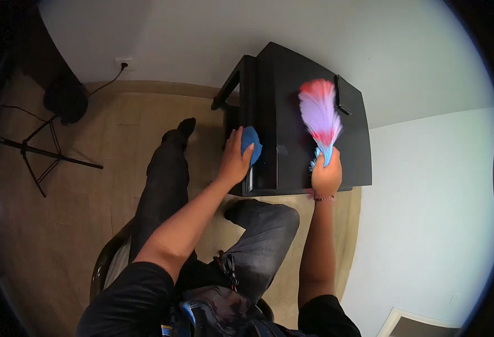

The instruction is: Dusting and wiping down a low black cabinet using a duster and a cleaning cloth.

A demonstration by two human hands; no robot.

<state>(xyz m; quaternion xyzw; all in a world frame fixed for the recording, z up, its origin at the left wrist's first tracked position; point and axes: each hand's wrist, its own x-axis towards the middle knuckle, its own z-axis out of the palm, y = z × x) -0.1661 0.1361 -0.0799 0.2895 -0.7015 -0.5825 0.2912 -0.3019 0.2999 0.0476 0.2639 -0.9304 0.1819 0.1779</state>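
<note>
Before me stands a black piece of furniture point(264, 168) with a flat dark panel point(291, 168) on top. My left hand point(234, 162) grips a blue cloth or sponge point(251, 143) against the furniture's left edge; folds hide which of the two it is. Over the panel, my right hand point(327, 172) holds a feather duster point(318, 109) coloured red, lilac and light blue. Its feathers point away from me and its handle is hidden in the fist. A slim black object point(343, 94), perhaps a remote control, lies by the duster's feathers. A pale smudge point(282, 150) marks the panel.
Behind the furniture rises a white wall point(196, 38), with a power socket point(123, 63) and a plugged-in cable point(108, 83). A black tripod stand point(40, 149) is on the wood floor point(83, 215) at left. My legs point(163, 181) are in front of the chair point(104, 261).
</note>
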